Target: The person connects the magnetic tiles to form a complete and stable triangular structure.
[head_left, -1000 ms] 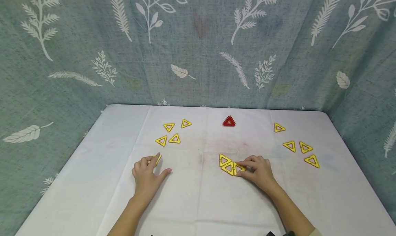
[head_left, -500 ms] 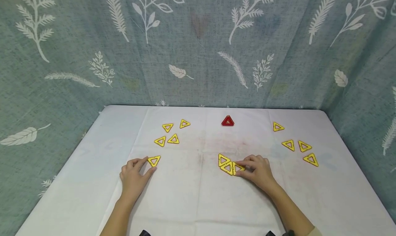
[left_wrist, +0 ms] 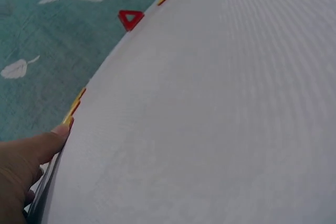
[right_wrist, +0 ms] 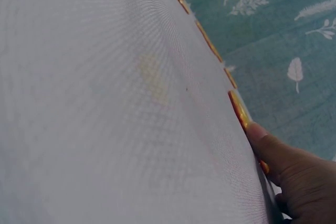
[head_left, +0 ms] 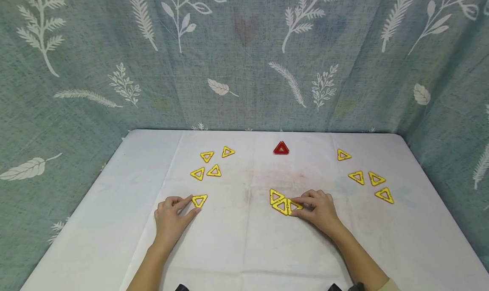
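In the head view, my left hand [head_left: 170,218] pinches a yellow open-centred triangle tile [head_left: 199,197] between index finger and thumb, on or just above the table left of centre. My right hand [head_left: 320,211] grips another yellow triangle tile [head_left: 289,207] by its right side. That tile lies edge to edge with two more yellow triangles [head_left: 277,200], forming a flat strip. From the left wrist view, the left thumb shows against its tile [left_wrist: 68,121]. The right wrist view has the right thumb on a yellow tile edge [right_wrist: 239,109].
Several loose yellow triangles [head_left: 214,175] lie at the back left. Another scattered group [head_left: 383,200] lies at the right. A red triangle [head_left: 281,152] sits near the back edge. The white-covered table [head_left: 244,248] meets a patterned curtain [head_left: 244,108].
My left hand first shifted left with its triangle tile, which came into full view, then moved slightly right with it. The right hand and joined tiles stayed in place.
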### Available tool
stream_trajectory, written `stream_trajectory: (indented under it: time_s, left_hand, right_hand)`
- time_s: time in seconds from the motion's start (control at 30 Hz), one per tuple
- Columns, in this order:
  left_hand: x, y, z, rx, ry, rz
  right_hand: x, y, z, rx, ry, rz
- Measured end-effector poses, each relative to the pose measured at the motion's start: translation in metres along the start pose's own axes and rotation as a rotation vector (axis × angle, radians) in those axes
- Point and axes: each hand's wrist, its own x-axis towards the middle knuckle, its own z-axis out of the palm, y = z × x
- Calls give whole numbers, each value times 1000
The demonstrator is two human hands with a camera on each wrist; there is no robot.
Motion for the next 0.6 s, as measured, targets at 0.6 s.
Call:
stream_trajectory:
  time_s: [0.6]
  left_hand:
    - [-4, 17, 8, -46, -67, 113]
  right_hand:
    - [-1, 0, 3, -8, 6, 6]
